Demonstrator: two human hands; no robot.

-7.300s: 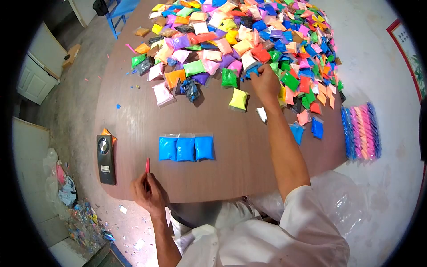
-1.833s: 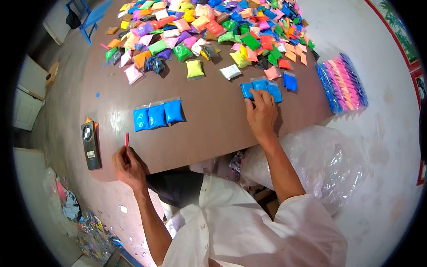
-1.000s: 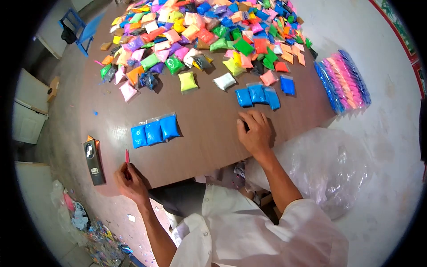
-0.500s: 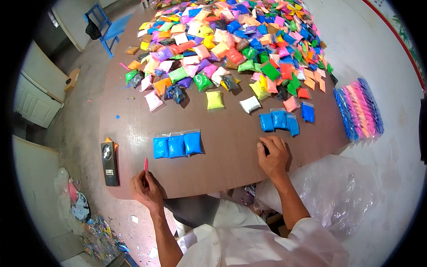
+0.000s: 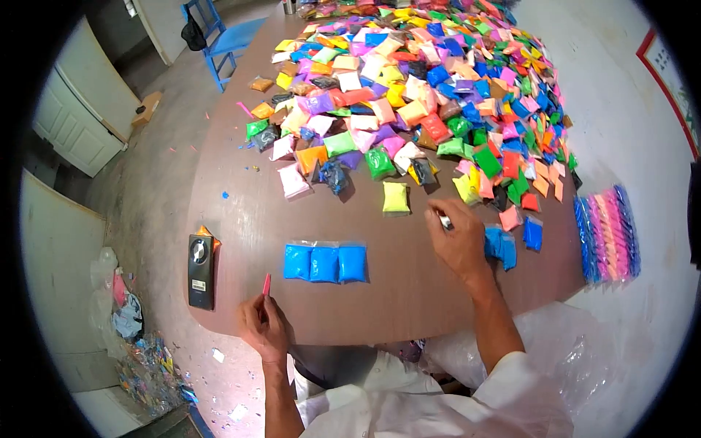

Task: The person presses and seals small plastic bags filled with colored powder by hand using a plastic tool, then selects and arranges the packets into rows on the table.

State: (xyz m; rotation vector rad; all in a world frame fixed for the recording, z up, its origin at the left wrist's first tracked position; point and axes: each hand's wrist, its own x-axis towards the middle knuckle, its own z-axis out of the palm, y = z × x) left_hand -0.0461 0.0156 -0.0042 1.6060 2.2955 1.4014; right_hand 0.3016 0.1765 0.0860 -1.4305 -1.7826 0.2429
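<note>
My left hand [image 5: 264, 328] is closed at the table's front edge, pinching a thin pink-red stick [image 5: 267, 284] that points away from me. Just beyond it lies a row of three blue packets [image 5: 325, 263], side by side with a clear top edge. My right hand [image 5: 458, 241] reaches out over the table with its fingers curled round a small white packet [image 5: 445, 222], mostly hidden by the fingers. Partly behind that wrist are more blue packets [image 5: 501, 247]. A yellow packet [image 5: 396, 198] lies to the left of the right hand.
A large heap of colourful packets [image 5: 409, 95] covers the table's far part. A dark phone [image 5: 201, 271] rests at the left edge by an orange packet. Bundled blue, pink and orange packets [image 5: 606, 233] are at the right. Clear plastic sheeting [image 5: 562, 343] hangs at the front right.
My right hand has moved forward from the table front and closed on the white packet. My left hand keeps the pink stick. The camera view has shifted, moving everything right and down.
</note>
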